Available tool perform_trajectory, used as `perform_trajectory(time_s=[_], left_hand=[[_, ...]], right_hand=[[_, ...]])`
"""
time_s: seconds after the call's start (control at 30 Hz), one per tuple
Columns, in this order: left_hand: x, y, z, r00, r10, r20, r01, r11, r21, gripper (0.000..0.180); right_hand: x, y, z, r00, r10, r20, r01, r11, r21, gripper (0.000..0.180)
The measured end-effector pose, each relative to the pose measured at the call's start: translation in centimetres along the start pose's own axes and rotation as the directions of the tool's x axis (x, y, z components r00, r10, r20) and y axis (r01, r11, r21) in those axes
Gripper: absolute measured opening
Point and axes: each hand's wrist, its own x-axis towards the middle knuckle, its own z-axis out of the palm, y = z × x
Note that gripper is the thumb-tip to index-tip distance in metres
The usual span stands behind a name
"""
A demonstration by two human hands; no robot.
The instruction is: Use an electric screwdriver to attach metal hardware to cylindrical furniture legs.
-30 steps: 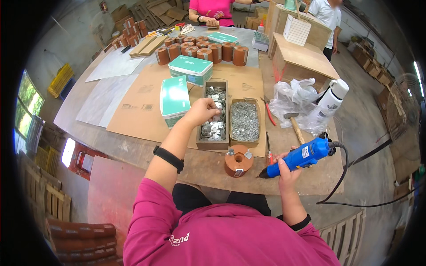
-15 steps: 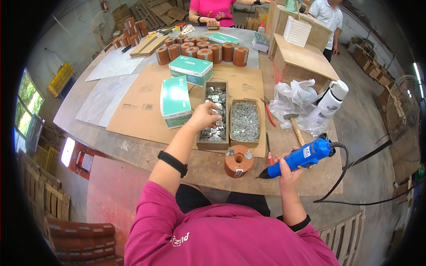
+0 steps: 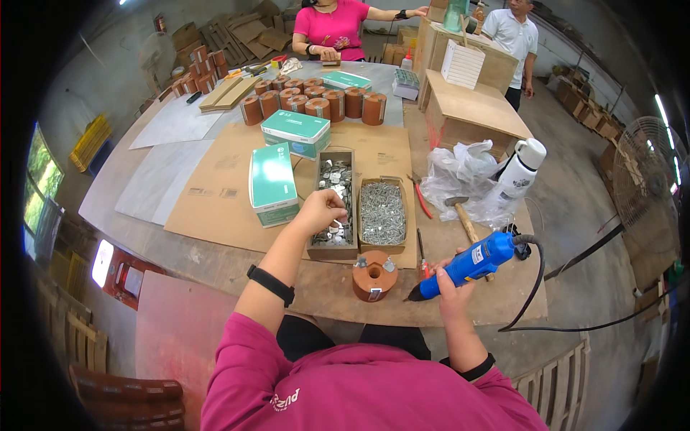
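Note:
My left hand (image 3: 320, 211) is over a long wooden box (image 3: 334, 253) of small flat metal pieces (image 3: 336, 176). Its fingers are pinched on a small shiny metal piece (image 3: 336, 223). My right hand (image 3: 454, 293) grips a blue corded electric screwdriver (image 3: 474, 260), its dark tip pointing down-left, close to the tabletop. Between my hands stands a reddish-brown cylinder (image 3: 374, 286) with a central hole; metal pieces sit on its top rim and a clip on its near side. Beside the wooden box, a second box holds many thin metal fasteners (image 3: 382, 215).
Green-and-white cartons (image 3: 273, 176) stand left of the boxes. Several brown cylinders (image 3: 317, 108) are grouped farther back. To the right lie red-handled pliers (image 3: 422, 200), a hammer (image 3: 467, 219), a plastic bag (image 3: 460, 172) and a white flask (image 3: 523, 169). A co-worker in pink (image 3: 332, 32) is across the table.
My left hand has drawn slightly back toward me over the wooden box, fingers now pinched together. The screwdriver's tip has shifted a little relative to the cylinder. The whole view has moved slightly.

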Motion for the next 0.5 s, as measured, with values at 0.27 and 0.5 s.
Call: perform_trajectory(time_s=[0.27,0.5], left_hand=[[0.1,0.0,0.2,0.994,0.024,-0.109,-0.02,0.999,0.036,0.01],[1.2,-1.8,0.2,0.918,0.246,-0.312,-0.146,0.939,0.312,0.012]], right_hand=[[0.1,0.3,0.1,1.0,0.004,-0.013,-0.004,1.0,0.013,0.052],[0.0,0.4,0.1,1.0,-0.012,-0.022,0.012,1.0,-0.002,0.051]])
